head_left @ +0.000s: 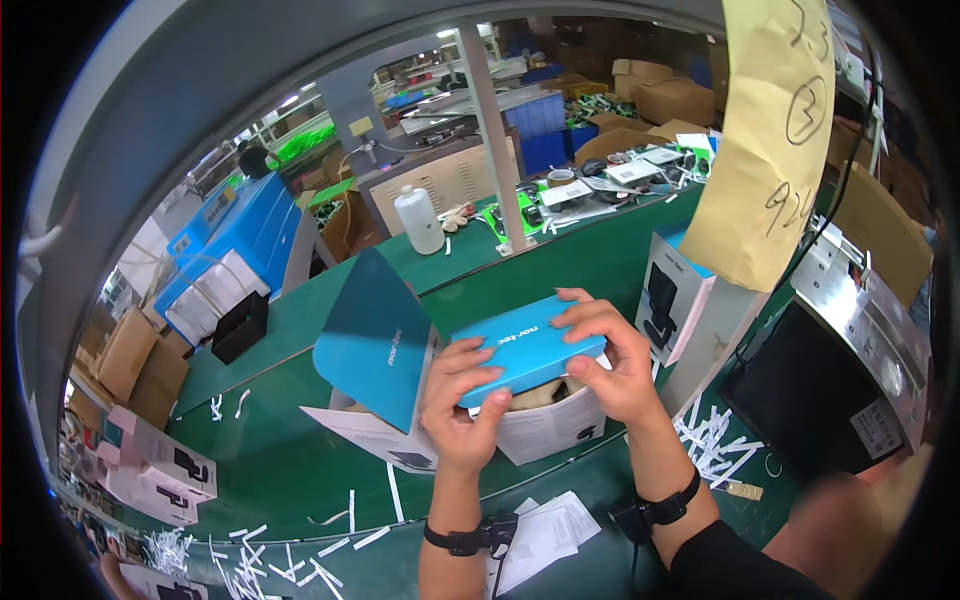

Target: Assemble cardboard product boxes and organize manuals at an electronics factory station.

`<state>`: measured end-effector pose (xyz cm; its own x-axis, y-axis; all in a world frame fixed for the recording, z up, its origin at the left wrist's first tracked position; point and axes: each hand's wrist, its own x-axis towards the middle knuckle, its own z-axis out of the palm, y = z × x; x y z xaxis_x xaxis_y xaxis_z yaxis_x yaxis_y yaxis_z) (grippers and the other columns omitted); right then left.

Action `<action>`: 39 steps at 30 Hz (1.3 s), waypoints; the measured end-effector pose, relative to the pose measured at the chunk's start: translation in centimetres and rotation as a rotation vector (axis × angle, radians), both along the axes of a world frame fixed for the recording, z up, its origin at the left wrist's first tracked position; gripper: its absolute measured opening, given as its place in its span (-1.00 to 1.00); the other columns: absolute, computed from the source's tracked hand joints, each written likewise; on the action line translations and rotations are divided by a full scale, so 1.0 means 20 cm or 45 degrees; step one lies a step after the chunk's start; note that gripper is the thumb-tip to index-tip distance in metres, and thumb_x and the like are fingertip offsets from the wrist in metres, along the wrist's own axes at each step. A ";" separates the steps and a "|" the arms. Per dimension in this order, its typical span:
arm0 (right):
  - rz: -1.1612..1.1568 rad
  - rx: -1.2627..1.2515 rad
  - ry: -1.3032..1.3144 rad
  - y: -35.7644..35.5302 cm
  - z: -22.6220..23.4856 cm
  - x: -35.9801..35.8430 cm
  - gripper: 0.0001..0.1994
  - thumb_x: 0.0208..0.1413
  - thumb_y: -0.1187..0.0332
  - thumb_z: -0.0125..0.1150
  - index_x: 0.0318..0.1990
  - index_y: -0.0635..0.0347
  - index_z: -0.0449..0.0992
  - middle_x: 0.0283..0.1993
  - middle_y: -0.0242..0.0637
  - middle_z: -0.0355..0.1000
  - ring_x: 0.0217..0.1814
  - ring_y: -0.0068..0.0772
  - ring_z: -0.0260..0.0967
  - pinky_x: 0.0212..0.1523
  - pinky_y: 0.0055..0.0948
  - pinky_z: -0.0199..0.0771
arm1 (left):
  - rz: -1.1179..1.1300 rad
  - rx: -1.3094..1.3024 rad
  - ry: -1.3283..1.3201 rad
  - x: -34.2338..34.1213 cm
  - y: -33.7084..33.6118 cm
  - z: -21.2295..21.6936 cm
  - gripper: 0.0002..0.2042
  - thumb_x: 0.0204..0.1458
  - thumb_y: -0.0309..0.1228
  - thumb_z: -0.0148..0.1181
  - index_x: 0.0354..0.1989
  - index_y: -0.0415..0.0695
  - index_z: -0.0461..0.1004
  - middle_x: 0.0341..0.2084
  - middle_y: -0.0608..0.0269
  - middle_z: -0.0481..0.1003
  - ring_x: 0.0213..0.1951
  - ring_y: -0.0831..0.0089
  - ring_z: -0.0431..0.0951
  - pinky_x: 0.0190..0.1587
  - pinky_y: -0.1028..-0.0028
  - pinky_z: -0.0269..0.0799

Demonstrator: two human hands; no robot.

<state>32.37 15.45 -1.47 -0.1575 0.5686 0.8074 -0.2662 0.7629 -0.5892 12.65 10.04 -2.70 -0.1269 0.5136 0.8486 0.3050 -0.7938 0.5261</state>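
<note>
Both my hands grip a flat blue box (519, 338) with white lettering on its top. My left hand (462, 408) wraps its left end, fingers over the top and thumb at the near edge. My right hand (618, 362) clasps the right end, thumb on the near side. Directly beneath is an open white carton (550, 436) with brownish packing showing inside; my hands hide part of its opening. Just left stands another white carton (385, 430) with its blue lid flap (368, 335) raised.
Loose paper sheets (548, 545) lie near my wrists. White paper strips (715, 445) litter the green bench on both sides. A closed printed carton (668, 300) stands right, beside a black monitor-like panel (800, 390). A white bottle (419, 220) is behind. A person's arm shows lower right.
</note>
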 end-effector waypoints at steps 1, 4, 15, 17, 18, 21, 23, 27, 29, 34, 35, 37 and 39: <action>-0.007 0.033 0.013 0.00 -0.01 0.01 -0.77 0.01 0.39 0.38 -0.20 0.28 0.52 -0.02 -0.05 0.49 0.27 0.12 0.30 0.38 0.13 0.12 | 0.007 0.010 0.053 0.00 -0.01 0.01 -0.76 0.00 -0.30 0.40 -0.27 -0.21 0.64 -0.13 0.03 0.58 0.11 -0.05 0.48 0.24 -0.02 0.30; -0.036 0.109 0.024 -0.01 -0.06 0.04 -0.80 0.07 0.35 0.32 -0.22 0.28 0.56 0.00 -0.03 0.48 0.30 0.14 0.29 0.35 0.10 0.16 | 0.120 0.189 0.356 -0.01 0.00 0.00 -0.64 0.07 -0.09 0.37 -0.24 -0.18 0.66 -0.10 0.01 0.60 0.11 -0.07 0.48 0.17 0.00 0.37; -0.659 0.443 0.055 -0.08 -0.16 0.11 -0.55 0.23 -0.06 0.22 -0.32 0.24 0.63 -0.25 -0.18 0.59 -0.02 -0.02 0.48 0.29 0.14 0.23 | 0.445 0.386 0.598 0.16 -0.09 -0.06 -0.54 -0.08 0.01 0.44 -0.18 -0.14 0.65 -0.19 0.26 0.62 -0.09 0.17 0.59 0.22 -0.22 0.33; -0.694 0.454 0.017 -0.09 -0.17 0.13 -0.56 0.21 -0.06 0.24 -0.32 0.23 0.62 -0.23 -0.19 0.60 -0.02 -0.04 0.49 0.30 0.16 0.19 | 0.445 0.374 0.610 0.17 -0.10 -0.07 -0.54 -0.06 0.02 0.43 -0.19 -0.14 0.65 -0.20 0.26 0.62 -0.10 0.17 0.60 0.22 -0.24 0.33; -0.722 0.485 -0.013 -0.09 -0.17 0.14 -0.56 0.19 -0.06 0.27 -0.32 0.22 0.62 -0.21 -0.20 0.60 -0.03 -0.05 0.49 0.32 0.18 0.15 | 0.455 0.382 0.622 0.16 -0.09 -0.08 -0.54 -0.05 0.02 0.42 -0.20 -0.14 0.64 -0.21 0.26 0.62 -0.11 0.18 0.60 0.21 -0.27 0.34; -0.663 0.437 -0.041 -0.11 -0.18 0.14 -0.58 0.09 -0.06 0.38 -0.29 0.19 0.63 -0.18 -0.24 0.60 0.02 -0.09 0.46 0.33 0.18 0.26 | 0.373 0.343 0.498 0.18 -0.02 -0.11 -0.59 -0.02 -0.02 0.41 -0.21 -0.13 0.63 -0.19 0.27 0.60 -0.05 0.17 0.58 0.22 -0.28 0.32; -0.613 0.421 -0.017 -0.14 -0.22 0.16 -0.60 -0.01 -0.01 0.46 -0.25 0.14 0.63 -0.14 -0.28 0.59 0.05 -0.15 0.42 0.34 0.17 0.34 | 0.302 0.282 0.413 0.20 -0.03 -0.14 -0.60 -0.03 0.00 0.42 -0.24 -0.10 0.64 -0.18 0.29 0.54 0.01 0.17 0.53 0.25 -0.26 0.30; -0.555 0.416 -0.051 -0.17 -0.20 0.18 -0.67 -0.03 0.10 0.50 -0.23 0.11 0.64 -0.11 -0.33 0.58 0.02 -0.15 0.42 0.34 0.18 0.33 | 0.310 0.223 0.378 0.22 -0.05 -0.14 -0.60 -0.09 0.06 0.44 -0.29 -0.02 0.66 -0.17 0.29 0.44 0.04 0.15 0.44 0.20 -0.19 0.40; -0.575 0.450 -0.098 -0.14 -0.21 0.20 -0.67 0.05 0.05 0.43 -0.23 0.10 0.59 -0.11 -0.34 0.55 0.03 -0.16 0.40 0.34 0.23 0.32 | 0.307 0.208 0.396 0.23 -0.05 -0.14 -0.62 -0.10 0.05 0.45 -0.31 -0.01 0.67 -0.17 0.29 0.45 0.03 0.15 0.45 0.18 -0.16 0.42; -0.602 0.452 -0.146 -0.12 -0.20 0.21 -0.74 0.17 0.11 0.35 -0.25 0.10 0.54 -0.13 -0.28 0.52 0.04 -0.18 0.38 0.33 0.26 0.31 | 0.354 0.173 0.355 0.27 -0.06 -0.10 -0.79 -0.11 -0.26 0.51 -0.36 -0.09 0.69 -0.23 0.26 0.57 -0.04 0.14 0.50 0.00 0.17 0.53; -0.652 0.456 -0.157 -0.11 -0.20 0.21 -0.76 0.19 0.16 0.34 -0.26 0.13 0.53 -0.14 -0.25 0.52 0.05 -0.17 0.36 0.33 0.24 0.33 | 0.371 0.190 0.363 0.29 -0.04 -0.09 -0.85 -0.14 -0.44 0.48 -0.38 -0.15 0.68 -0.25 0.23 0.60 -0.05 0.15 0.52 -0.06 0.28 0.54; -0.698 0.444 -0.147 -0.10 -0.18 0.21 -0.77 0.19 0.18 0.34 -0.26 0.15 0.53 -0.14 -0.25 0.52 0.07 -0.17 0.36 0.32 0.23 0.34 | 0.350 0.178 0.328 0.31 -0.01 -0.07 -0.85 -0.16 -0.48 0.48 -0.38 -0.16 0.68 -0.25 0.23 0.60 -0.05 0.16 0.52 -0.06 0.29 0.54; -0.752 0.417 -0.126 -0.10 -0.18 0.20 -0.78 0.22 0.21 0.30 -0.27 0.18 0.53 -0.15 -0.22 0.52 0.10 -0.16 0.34 0.32 0.19 0.36 | 0.317 0.148 0.253 0.33 0.00 -0.06 -0.82 -0.22 -0.56 0.49 -0.38 -0.16 0.68 -0.29 0.22 0.61 -0.05 0.19 0.53 -0.07 0.32 0.54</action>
<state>36.34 13.47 -4.97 0.0218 0.3108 0.9502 0.2928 0.9068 -0.3033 19.32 10.00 -3.82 -0.0624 0.3864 0.9202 0.5847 -0.7331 0.3474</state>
